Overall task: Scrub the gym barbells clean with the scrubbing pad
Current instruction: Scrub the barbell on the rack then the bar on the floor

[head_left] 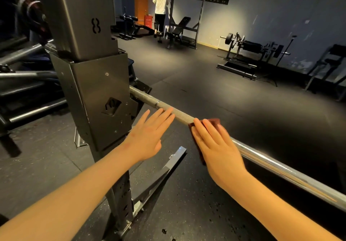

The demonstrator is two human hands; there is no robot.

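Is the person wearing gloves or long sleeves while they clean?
No. The left hand and the right hand are bare, with no gloves, rings or watch in view. No sleeve shows anywhere up to the picture's edge.

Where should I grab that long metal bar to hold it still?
Grab the barbell on its rough, crisscross part, between the rack and the scrubbing pad, coming down from above. It lies level and round, so fingers can wrap over it. The shiny stretch to the right would likely slip more.
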